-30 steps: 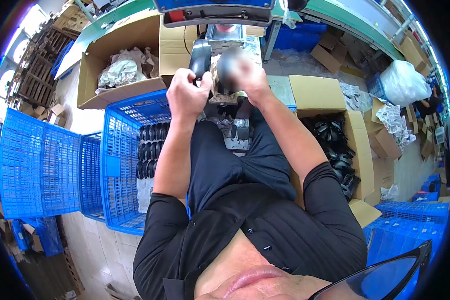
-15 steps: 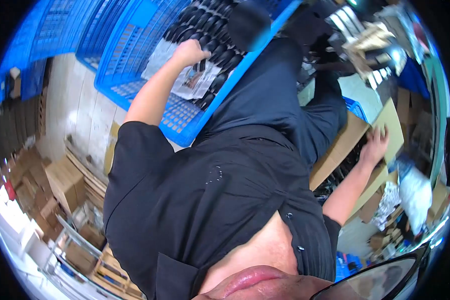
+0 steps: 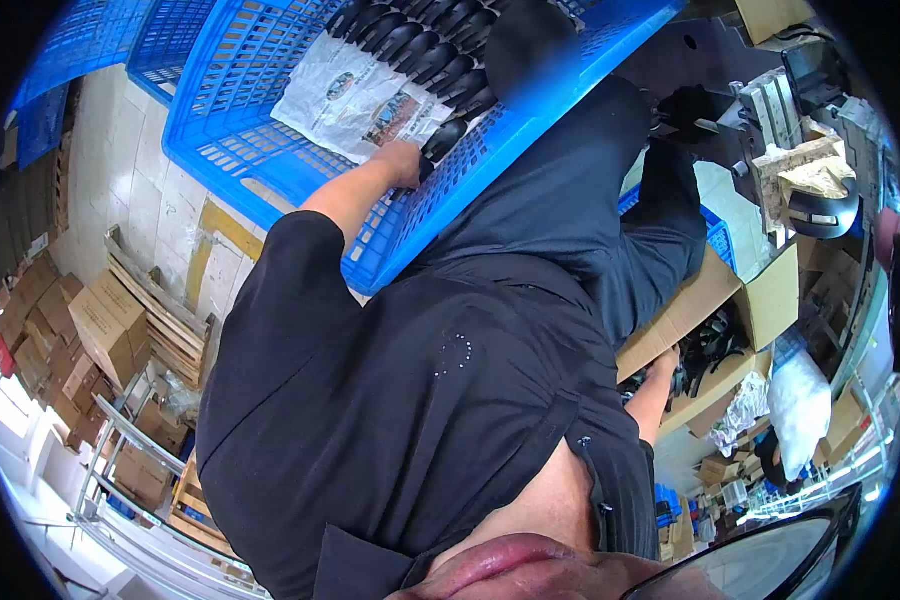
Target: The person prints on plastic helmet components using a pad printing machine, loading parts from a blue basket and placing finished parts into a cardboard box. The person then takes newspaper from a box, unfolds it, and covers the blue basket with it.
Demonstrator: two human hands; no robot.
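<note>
My left hand (image 3: 400, 163) is down inside a blue plastic crate (image 3: 465, 190), its fingers closed around a black plastic part (image 3: 426, 168) close to the crate's near side wall. Just beyond it, rows of glossy, curved black parts (image 3: 420, 55) lie in the crate, and their exact kind is unclear. A white printed sheet (image 3: 320, 90) is spread beside and under them. On the other side of my body, my right hand (image 3: 660, 373) reaches into an open cardboard box (image 3: 675, 315) that holds loose black parts (image 3: 712, 340). Its fingertips are hidden among them.
More blue crates (image 3: 160, 45) stand to the left. Further back are stacked cardboard boxes (image 3: 110, 315) and wooden pallets (image 3: 150, 310). At the right sit a white bag (image 3: 802, 405) and a work station (image 3: 775, 120) with wooden blocks.
My left hand has moved from the middle of the sheet toward the crate's near wall. My right hand has left the box flap and dropped inside the box. The view has shifted slightly.
</note>
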